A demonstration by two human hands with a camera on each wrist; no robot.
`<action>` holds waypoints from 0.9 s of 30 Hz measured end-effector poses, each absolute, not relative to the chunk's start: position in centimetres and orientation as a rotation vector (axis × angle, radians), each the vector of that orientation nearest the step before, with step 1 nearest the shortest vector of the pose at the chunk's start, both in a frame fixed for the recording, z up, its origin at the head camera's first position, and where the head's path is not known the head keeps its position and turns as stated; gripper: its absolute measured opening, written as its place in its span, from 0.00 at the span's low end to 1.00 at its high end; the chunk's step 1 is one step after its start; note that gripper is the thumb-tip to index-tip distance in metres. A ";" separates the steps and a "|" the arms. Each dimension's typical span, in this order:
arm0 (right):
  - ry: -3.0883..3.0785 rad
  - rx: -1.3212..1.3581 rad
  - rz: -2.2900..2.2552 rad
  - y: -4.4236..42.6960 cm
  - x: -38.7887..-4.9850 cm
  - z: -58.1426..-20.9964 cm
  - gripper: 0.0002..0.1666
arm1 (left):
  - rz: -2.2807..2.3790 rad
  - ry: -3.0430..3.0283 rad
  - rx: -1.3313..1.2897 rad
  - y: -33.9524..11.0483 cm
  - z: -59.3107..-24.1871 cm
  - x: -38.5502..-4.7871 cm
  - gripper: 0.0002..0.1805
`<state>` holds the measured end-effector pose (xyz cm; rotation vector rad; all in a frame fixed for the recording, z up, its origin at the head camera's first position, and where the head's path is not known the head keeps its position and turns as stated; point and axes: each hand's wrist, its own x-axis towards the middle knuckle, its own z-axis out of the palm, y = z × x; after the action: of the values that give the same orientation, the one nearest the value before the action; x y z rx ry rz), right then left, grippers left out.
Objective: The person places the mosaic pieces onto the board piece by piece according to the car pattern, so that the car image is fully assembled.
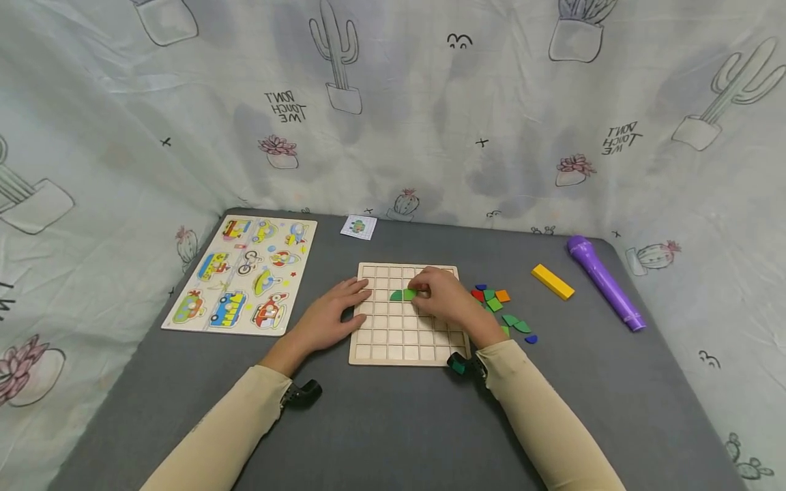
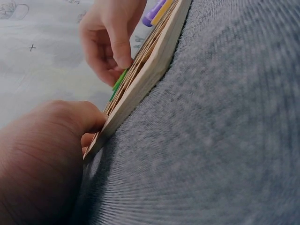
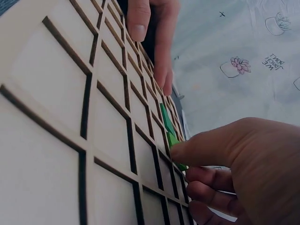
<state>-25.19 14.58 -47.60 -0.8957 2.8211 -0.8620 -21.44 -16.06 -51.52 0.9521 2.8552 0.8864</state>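
A wooden grid board (image 1: 379,339) lies flat on the table. My left hand (image 1: 331,315) rests at its left edge, fingers spread over the rim and thumb near the side. In the board's upper middle a dark green curved piece (image 1: 396,296) sits beside a light green square (image 1: 408,294). Just right of them, my right hand (image 1: 447,298) pinches a green piece (image 3: 180,166) between thumb and fingers, low over the grid; its shape is mostly hidden. The right wrist view shows the thumb (image 3: 187,149) against the light green square's edge.
Loose red, orange, green and blue pieces (image 1: 495,304) lie right of the board, partly behind my right forearm. Farther right are a yellow block (image 1: 552,281) and a purple microphone (image 1: 604,283). A picture puzzle board (image 1: 241,273) lies left; a small picture card (image 1: 359,227) lies behind.
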 end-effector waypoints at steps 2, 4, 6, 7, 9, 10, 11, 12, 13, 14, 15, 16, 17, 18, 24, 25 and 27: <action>2.809 -0.897 -0.866 14.5 -25.2 -47.5 0.12 | 0.884 2.859 0.949 -16.2 -51.5 -21.5 0.33; 2.786 -0.889 -0.869 14.4 -25.2 -47.5 0.12 | 0.888 2.856 0.942 -16.3 -51.5 -21.4 0.33; 2.771 -0.876 -0.869 14.3 -25.1 -47.5 0.12 | 0.889 2.853 0.935 -16.3 -51.5 -21.3 0.33; 2.769 -0.871 -0.867 14.3 -25.1 -47.5 0.12 | 0.887 2.854 0.933 -16.3 -51.4 -21.2 0.33; 2.770 -0.863 -0.864 14.2 -25.1 -47.5 0.12 | 0.890 2.855 0.931 -16.4 -51.4 -21.2 0.33; 2.776 -0.859 -0.865 14.2 -25.1 -47.4 0.12 | 0.891 2.857 0.936 -16.3 -51.3 -21.2 0.33; 2.781 -0.858 -0.865 14.2 -25.1 -47.3 0.12 | 0.893 2.857 0.942 -16.3 -51.3 -21.2 0.33; 2.787 -0.858 -0.864 14.2 -25.1 -47.3 0.12 | 0.892 2.860 0.949 -16.3 -51.2 -21.3 0.33; 2.791 -0.859 -0.866 14.3 -25.1 -47.2 0.12 | 0.895 2.859 0.954 -16.3 -51.2 -21.3 0.34; 2.793 -0.857 -0.872 14.3 -25.1 -47.1 0.13 | 0.898 2.859 0.956 -16.3 -51.2 -21.3 0.33; 2.793 -0.853 -0.874 14.4 -25.0 -47.0 0.13 | 0.896 2.859 0.960 -16.2 -51.2 -21.4 0.33; 2.791 -0.851 -0.874 14.5 -25.0 -46.9 0.13 | 0.893 2.858 0.964 -16.2 -51.2 -21.4 0.33; 2.786 -0.843 -0.877 14.5 -25.0 -46.7 0.13 | 0.892 2.857 0.964 -16.2 -51.2 -21.5 0.33; 2.781 -0.833 -0.884 14.6 -24.9 -46.6 0.14 | 0.891 2.858 0.965 -16.2 -51.3 -21.5 0.33; 2.782 -0.796 -0.928 16.0 -24.3 -45.3 0.15 | 0.879 2.852 0.961 -16.1 -51.3 -21.5 0.33; 2.792 -0.800 -0.933 16.4 -24.3 -45.1 0.15 | 0.876 2.851 0.961 -16.1 -51.3 -21.5 0.33; 2.823 -0.814 -0.933 17.1 -24.3 -44.6 0.15 | 0.882 2.851 0.963 -16.1 -51.3 -21.5 0.33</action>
<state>-24.27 17.12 -44.64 -0.8137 2.8225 -0.9326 -21.48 -16.12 -51.31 0.9630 2.8512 0.8822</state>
